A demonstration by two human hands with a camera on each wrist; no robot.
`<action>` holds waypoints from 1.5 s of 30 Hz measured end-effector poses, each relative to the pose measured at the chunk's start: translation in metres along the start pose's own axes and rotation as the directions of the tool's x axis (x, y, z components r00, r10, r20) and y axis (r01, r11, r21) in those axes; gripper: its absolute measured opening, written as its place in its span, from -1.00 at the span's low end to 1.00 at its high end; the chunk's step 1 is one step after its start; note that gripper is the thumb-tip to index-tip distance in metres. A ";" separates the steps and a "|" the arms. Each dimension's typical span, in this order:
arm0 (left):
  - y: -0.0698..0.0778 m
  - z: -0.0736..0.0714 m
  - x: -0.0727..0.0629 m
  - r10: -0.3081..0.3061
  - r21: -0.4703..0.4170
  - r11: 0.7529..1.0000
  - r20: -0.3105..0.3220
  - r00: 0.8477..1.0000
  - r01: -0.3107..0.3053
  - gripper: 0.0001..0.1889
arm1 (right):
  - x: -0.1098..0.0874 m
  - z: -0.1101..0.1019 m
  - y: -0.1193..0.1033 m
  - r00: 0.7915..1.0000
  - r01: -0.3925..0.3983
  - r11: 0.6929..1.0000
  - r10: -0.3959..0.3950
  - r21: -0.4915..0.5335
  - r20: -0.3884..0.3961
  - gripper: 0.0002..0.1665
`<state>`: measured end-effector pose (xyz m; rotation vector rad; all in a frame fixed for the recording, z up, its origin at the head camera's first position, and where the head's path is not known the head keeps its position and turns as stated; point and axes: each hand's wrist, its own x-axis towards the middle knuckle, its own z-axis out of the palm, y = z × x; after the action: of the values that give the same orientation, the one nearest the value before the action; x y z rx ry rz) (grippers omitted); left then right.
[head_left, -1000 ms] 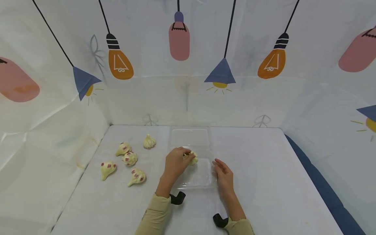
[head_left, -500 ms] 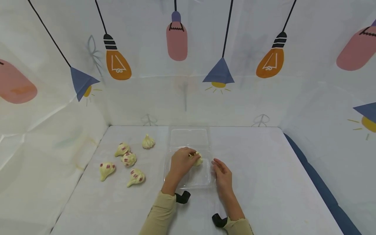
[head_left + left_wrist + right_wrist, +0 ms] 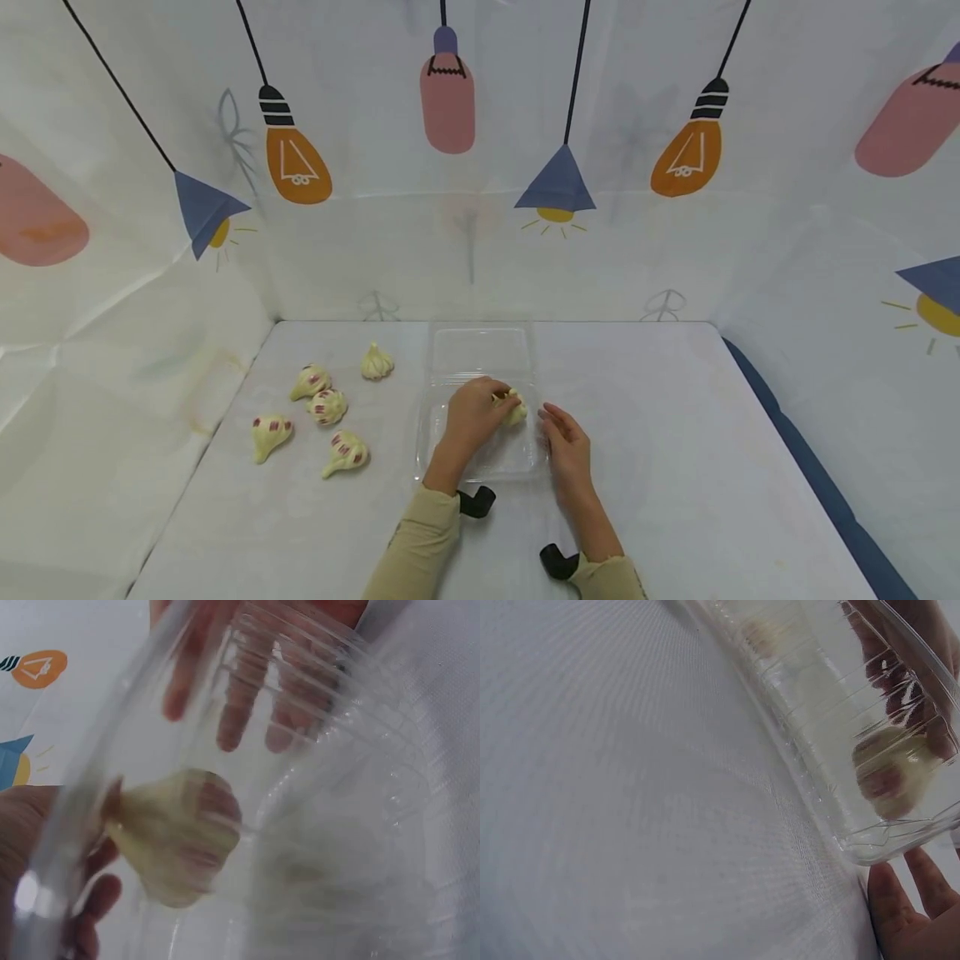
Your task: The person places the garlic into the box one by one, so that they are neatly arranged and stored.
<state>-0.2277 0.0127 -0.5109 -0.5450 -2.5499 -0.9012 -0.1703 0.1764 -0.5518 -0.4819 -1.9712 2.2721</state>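
My left hand (image 3: 474, 417) pinches a garlic bulb (image 3: 517, 410), pale yellow with purplish patches, by its stem. It holds the bulb inside an open clear plastic clamshell container (image 3: 480, 471), near the right wall. Seen through the plastic in the left wrist view, the garlic bulb (image 3: 176, 840) hangs from the fingertips, slightly blurred. Just outside the container's right side is my right hand (image 3: 567, 450), its fingers loosely extended. In the right wrist view, the right hand (image 3: 919, 915) sits by the container's corner; whether it touches is hard to tell.
Several more garlic bulbs lie on the white table to the left, among them a patched bulb (image 3: 347, 452) and a plain pale bulb (image 3: 377, 362). The container's lid (image 3: 482, 346) lies folded back behind it. A wall sheet with printed lamps (image 3: 555, 183) borders the table.
My left hand has carried the garlic bulb rightward across the container to near its right wall. The right hand has stayed by the container's right side.
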 end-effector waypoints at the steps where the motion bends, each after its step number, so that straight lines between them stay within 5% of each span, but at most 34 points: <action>1: 0.000 0.001 0.000 -0.003 0.004 1.000 0.004 1.000 0.003 -0.78 | 0.000 0.000 0.000 1.000 0.001 1.000 -0.001 0.004 0.001 -0.61; 45: 0.002 0.021 0.002 -0.073 -0.062 0.995 0.113 0.991 0.081 -0.80 | -0.003 -0.001 0.001 0.999 0.032 0.997 -0.030 -0.066 0.025 -0.58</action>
<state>-0.2329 0.0284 -0.5235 -0.5334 -2.6649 -1.0125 -0.1676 0.1760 -0.5527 -0.4288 -2.0564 2.2100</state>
